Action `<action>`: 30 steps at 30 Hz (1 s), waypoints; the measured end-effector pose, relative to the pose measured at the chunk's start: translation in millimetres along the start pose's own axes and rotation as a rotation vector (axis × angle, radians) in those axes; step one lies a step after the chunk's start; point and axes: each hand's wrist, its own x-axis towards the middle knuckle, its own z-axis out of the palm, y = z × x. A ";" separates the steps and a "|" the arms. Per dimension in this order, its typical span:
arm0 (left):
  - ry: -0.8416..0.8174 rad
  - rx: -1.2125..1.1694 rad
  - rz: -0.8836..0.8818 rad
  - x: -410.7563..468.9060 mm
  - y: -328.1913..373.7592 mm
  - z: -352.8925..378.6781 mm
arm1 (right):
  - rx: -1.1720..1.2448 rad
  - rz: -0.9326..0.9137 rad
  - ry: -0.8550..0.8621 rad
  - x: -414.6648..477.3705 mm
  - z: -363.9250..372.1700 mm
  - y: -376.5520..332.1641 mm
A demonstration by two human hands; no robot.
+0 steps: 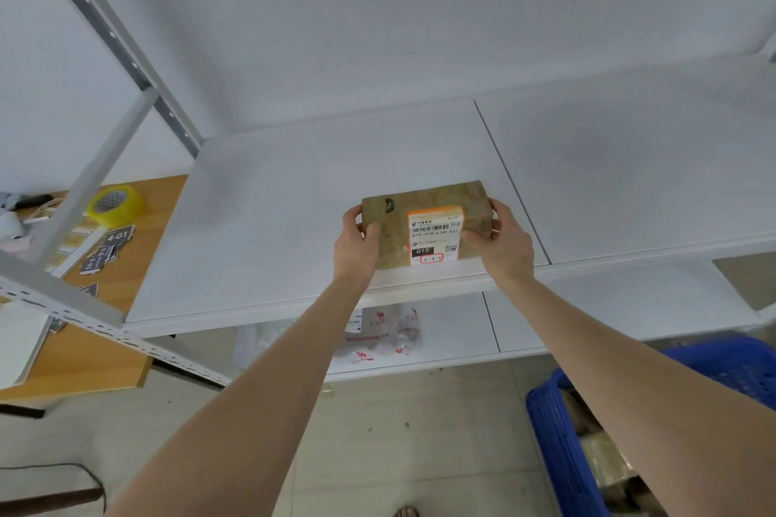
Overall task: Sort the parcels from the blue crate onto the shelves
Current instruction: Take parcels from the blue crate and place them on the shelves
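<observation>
**A:** Pale tiled floor [399, 432] below, white shelving ahead. What's nearest?

**B:** One blue crate [558, 453] on the floor at right, with brown parcels [604, 453] inside. I can't count them.

**A:** Further in?

**B:** Two shelves. The lower shelf [525, 319] carries one clear plastic-bag parcel [386, 332]. One cardboard parcel [428, 197] is at the front edge of the upper shelf [260, 231], its white label [434, 237] facing us.

**A:** And the hands?

**B:** The left hand [357, 239] grips its left end and the right hand [504, 243] its right end, fingers curled round.

**A:** Any room?

**B:** Open board on both sides and behind it, back to the white wall [420, 13]. One yellow tape roll [115, 204] lies on the wooden table [138, 256] at left.
</observation>
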 end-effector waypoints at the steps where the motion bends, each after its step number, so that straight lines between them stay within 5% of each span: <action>1: 0.002 0.004 0.000 -1.9 -0.3 0.8 | 0.007 -0.002 -0.003 -0.8 -1.3 1.4; 8: 0.024 0.171 0.078 -9.1 0.3 6.4 | -0.172 -0.113 -0.028 -1.2 -13.7 10.2; 18: 0.054 0.833 0.593 -16.7 4.7 4.6 | -0.567 -0.499 -0.055 0.3 -29.9 0.9; 30: 0.126 1.018 0.533 -21.9 15.7 13.4 | -0.551 -0.493 -0.071 4.7 -31.1 1.1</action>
